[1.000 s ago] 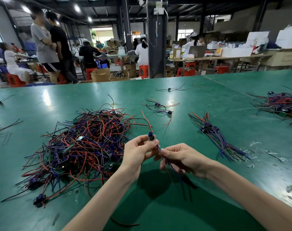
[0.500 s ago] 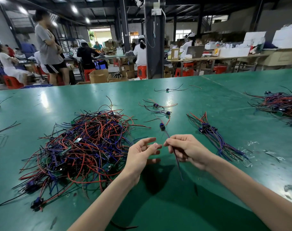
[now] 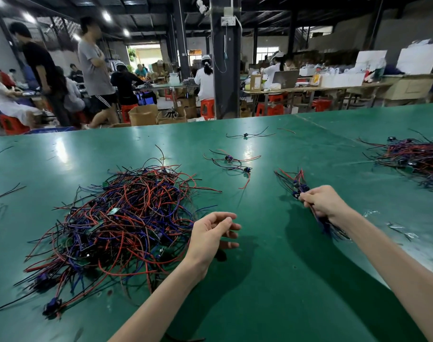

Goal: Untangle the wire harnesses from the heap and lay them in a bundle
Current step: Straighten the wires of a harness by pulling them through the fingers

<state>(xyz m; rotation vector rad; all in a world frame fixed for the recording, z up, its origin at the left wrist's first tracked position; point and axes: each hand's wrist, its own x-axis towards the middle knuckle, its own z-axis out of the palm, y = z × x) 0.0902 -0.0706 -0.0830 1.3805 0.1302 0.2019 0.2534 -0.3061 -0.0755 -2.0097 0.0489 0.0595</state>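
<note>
A harness (image 3: 328,227) is brought to the bundle (image 3: 293,182) on the green table (image 3: 272,280).
The harness is pinched in the curled fingers of the right hand (image 3: 321,202), right of the table's middle. The left hand (image 3: 211,234) is held loosely spread, with nothing in it, beside the tangled heap (image 3: 121,218) lying toward the left near edge.

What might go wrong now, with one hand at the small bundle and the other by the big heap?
The right hand grips a wire harness over the bundle; set down crooked, its ends may snag the others. The open left hand hangs beside the heap; a hasty pull there might drag several tangled harnesses along.
</note>
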